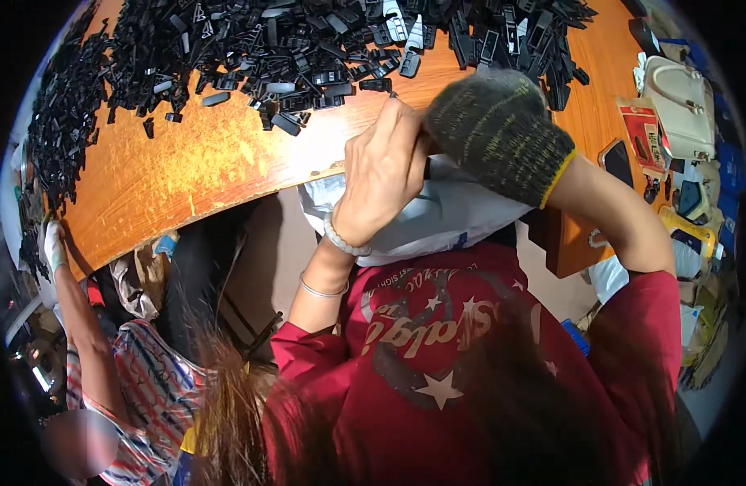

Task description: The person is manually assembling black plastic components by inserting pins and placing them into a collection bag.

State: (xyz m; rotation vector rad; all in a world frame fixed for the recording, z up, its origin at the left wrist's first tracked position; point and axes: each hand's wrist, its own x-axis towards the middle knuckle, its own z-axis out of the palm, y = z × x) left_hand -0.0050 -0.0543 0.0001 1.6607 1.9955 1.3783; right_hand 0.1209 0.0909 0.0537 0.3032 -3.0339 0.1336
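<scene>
My left hand [385, 166], bare, with a beaded bracelet and a thin silver bangle, is raised over the table's near edge. Its fingers are pinched together, and a small dark tip of a black plastic part shows at the fingertips. Close against it on the right, my right hand [498, 121] wears a dark knitted glove with a yellow cuff. That hand is curled like a fist; its fingertips, and anything in them, are hidden. Just beyond both hands lies a heap of small black plastic parts [300, 53], some clip-shaped, some longer and flat.
The wooden table [203, 162] has a worn near edge. A white plastic bag [438, 219] hangs open below my hands. At left, a co-worker's gloved hand [55, 245] touches the table edge. To the right are a phone [615, 162], a red packet [644, 134] and a pale handbag [679, 101].
</scene>
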